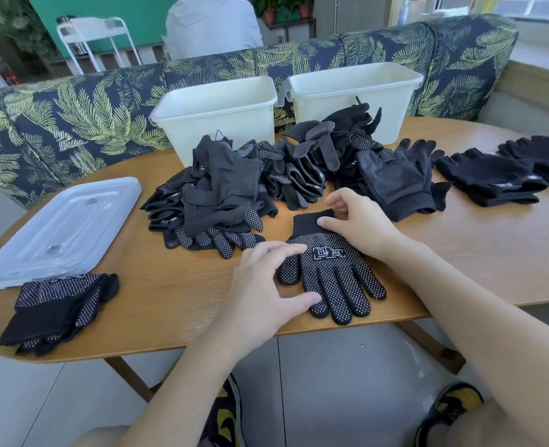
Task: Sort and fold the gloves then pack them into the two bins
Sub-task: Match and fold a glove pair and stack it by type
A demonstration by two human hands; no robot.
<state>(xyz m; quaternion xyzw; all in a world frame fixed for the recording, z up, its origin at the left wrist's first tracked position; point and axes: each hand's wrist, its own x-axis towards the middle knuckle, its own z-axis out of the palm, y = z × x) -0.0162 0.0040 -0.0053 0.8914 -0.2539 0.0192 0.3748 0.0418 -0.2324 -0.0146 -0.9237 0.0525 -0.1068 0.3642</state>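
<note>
A black dotted glove (334, 272) lies flat near the table's front edge, fingers toward me, cuff away. My left hand (266, 285) rests on its thumb side, fingertips on the palm and fingers, spread apart. My right hand (354, 221) presses the cuff with fingers and thumb. Behind it sprawls a big pile of black gloves (234, 188). Two white bins stand at the back: the left bin (215, 124) and the right bin (357, 91). A folded stack of dotted gloves (60, 308) sits at the front left. Fingerless gloves (492, 175) lie at the right.
Two clear bin lids (60, 230) lie stacked at the left of the wooden table (170, 304). A leaf-patterned sofa (73, 114) runs behind the table. A person in white sits beyond it. My shoes show on the floor below.
</note>
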